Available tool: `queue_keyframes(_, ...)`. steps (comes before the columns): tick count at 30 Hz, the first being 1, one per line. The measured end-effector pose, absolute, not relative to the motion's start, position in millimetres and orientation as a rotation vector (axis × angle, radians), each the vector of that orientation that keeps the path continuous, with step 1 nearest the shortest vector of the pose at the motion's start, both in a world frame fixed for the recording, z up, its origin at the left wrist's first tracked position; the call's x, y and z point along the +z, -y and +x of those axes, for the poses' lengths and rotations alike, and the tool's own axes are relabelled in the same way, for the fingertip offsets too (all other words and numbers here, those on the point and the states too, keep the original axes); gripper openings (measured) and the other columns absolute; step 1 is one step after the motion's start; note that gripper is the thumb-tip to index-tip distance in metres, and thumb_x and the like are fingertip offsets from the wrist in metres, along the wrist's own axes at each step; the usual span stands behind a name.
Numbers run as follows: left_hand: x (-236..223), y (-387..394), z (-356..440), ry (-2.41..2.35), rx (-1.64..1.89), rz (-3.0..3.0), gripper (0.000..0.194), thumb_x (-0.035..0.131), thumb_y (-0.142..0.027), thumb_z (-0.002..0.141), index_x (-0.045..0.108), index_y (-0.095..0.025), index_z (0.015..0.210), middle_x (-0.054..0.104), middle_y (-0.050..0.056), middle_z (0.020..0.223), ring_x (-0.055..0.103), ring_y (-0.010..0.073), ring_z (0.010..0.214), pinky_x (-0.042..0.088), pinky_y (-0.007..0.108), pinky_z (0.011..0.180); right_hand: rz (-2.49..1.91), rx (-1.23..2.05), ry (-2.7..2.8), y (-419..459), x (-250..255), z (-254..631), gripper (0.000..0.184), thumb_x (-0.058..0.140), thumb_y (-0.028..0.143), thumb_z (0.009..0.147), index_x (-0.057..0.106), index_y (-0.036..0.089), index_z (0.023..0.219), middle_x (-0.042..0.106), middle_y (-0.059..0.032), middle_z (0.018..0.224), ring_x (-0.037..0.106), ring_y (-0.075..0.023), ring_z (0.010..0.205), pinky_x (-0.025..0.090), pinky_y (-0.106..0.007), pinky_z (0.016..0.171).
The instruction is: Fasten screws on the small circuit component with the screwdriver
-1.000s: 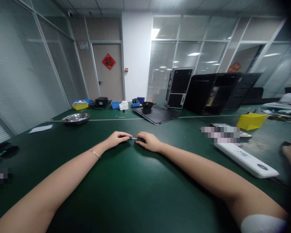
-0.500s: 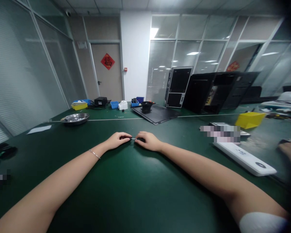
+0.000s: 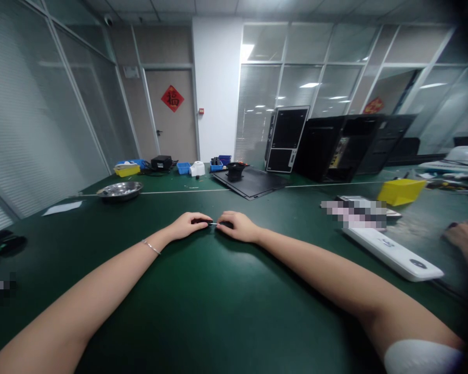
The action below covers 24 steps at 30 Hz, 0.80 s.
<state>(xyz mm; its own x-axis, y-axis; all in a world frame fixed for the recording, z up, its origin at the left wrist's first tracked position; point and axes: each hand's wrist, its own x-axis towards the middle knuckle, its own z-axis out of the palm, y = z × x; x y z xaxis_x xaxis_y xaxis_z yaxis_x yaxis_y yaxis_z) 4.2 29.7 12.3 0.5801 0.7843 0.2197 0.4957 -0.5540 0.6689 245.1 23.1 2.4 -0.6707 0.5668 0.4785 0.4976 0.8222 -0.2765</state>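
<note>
Both my arms stretch out over the green table mat (image 3: 203,301). My left hand (image 3: 187,225) and my right hand (image 3: 238,226) rest on the mat with fingers curled, their tips almost meeting. Between them runs a thin, small tool with a metal shaft (image 3: 215,224) and a dark end under my right fingers. Each hand pinches one end of it. A thin bracelet (image 3: 151,246) circles my left wrist.
A long white device (image 3: 392,253) lies right of my arm, another person's hand (image 3: 465,240) beyond it. Farther back stand a yellow bin (image 3: 401,191), black computer cases (image 3: 335,148), a black panel (image 3: 251,183), a steel bowl (image 3: 120,190) and small blue bins (image 3: 185,168).
My hands hold the same pose on the small tool. The other person's hand at the right edge has shifted slightly up and left.
</note>
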Motion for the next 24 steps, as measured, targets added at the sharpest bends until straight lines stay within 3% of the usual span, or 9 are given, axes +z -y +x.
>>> queue_keyframes(11, 6.6, -33.8, 3.5, -1.030, 0.753, 2.199, 0.042, 0.062, -0.045, 0.084, 0.071, -0.016, 0.112, 0.072, 0.010, 0.115, 0.065, 0.0264, 0.105, 0.047, 0.037, 0.094, -0.856, 0.116, 2.445, -20.6, 2.9, 244.0, 0.018, 0.054, 0.029, 0.093, 0.068, 0.019, 0.098, 0.067, -0.0059, 0.093, 0.062, -0.0176, 0.089, 0.045, -0.027, 0.079)
queue_keyframes(24, 8.9, -33.0, 2.1, -1.012, 0.697, 2.166, 0.040, 0.066, -0.042, 0.081, 0.071, -0.018, 0.113, 0.075, 0.007, 0.105, 0.066, 0.0228, 0.089, 0.049, 0.032, 0.080, -0.713, 0.246, 2.448, -24.7, 2.2, 247.8, 0.017, 0.057, 0.029, 0.092, 0.069, 0.019, 0.098, 0.069, -0.0053, 0.095, 0.063, -0.0169, 0.088, 0.046, -0.028, 0.080)
